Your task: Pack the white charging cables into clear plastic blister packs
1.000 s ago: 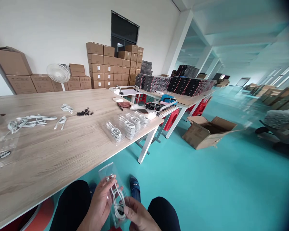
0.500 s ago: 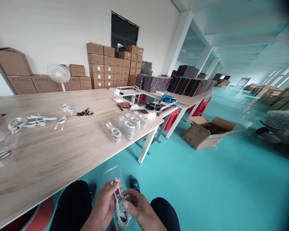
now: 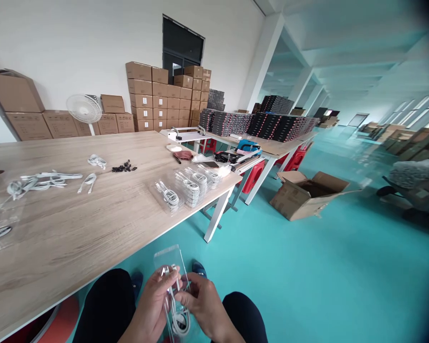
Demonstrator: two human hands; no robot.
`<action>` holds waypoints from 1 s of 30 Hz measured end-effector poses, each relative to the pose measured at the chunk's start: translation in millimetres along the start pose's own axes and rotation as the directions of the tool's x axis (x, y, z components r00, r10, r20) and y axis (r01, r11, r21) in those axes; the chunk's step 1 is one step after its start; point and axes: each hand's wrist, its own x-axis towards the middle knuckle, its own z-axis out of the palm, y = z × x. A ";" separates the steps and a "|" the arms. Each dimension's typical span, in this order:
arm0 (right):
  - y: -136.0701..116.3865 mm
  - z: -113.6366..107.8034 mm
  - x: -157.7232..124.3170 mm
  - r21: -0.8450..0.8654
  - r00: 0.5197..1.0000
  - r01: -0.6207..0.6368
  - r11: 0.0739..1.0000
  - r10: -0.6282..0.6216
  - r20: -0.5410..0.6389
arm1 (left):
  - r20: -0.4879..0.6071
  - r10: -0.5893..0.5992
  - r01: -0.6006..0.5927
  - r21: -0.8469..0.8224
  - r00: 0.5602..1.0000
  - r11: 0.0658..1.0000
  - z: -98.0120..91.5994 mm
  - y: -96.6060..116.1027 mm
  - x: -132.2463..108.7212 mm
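Note:
Over my lap, a coiled white cable (image 3: 180, 320) lies in or against a clear plastic bag (image 3: 167, 256); which of the two I cannot tell. My left hand (image 3: 153, 297) pinches the cable near its plug ends, thumb on top. From the other side my right hand (image 3: 203, 300) grips the bag's edge, its fingertips partly hidden beside the cable. On the table (image 3: 103, 224) ahead stand stacks of bagged white cables (image 3: 189, 188). Further left lie a loose white cable (image 3: 88, 183), a bundle of more cables (image 3: 39, 185) and a small pile of black pieces (image 3: 124, 166).
A white fan (image 3: 84, 108) stands behind the table, before stacked cardboard boxes (image 3: 157, 97). An open carton (image 3: 303, 197) sits on the green floor to the right. Red stools (image 3: 253, 177) stand beneath the far tables. The table's near edge runs just left of my knees.
My right thumb has shifted left and up, closer to the cable's plug ends. The bag's top now stands flatter and wider. My left hand keeps its pinch.

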 end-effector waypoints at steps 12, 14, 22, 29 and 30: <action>24.0 12.0 -18.3 0.487 0.979 -0.156 0.859 0.070 0.190 | -0.031 0.011 -0.015 -0.123 0.999 0.992 0.0 24.2 13.2; 23.9 11.0 -18.6 0.490 0.978 -0.164 0.856 0.076 0.194 | -0.021 -0.008 0.005 -0.127 1.000 0.992 -2.7 21.7 12.6; 29.7 16.8 -18.3 0.552 0.982 -0.169 0.816 0.093 0.163 | -0.012 0.010 -0.011 -0.149 1.000 0.989 -6.9 18.5 11.8; 22.1 18.7 -23.6 0.576 0.980 -0.198 0.793 0.166 0.109 | 0.045 0.107 -0.108 0.017 0.993 0.994 -8.8 5.7 5.8; 20.6 18.1 -24.5 0.565 0.979 -0.203 0.800 0.172 0.108 | 0.049 0.113 -0.114 0.032 0.992 0.993 -9.5 2.8 4.6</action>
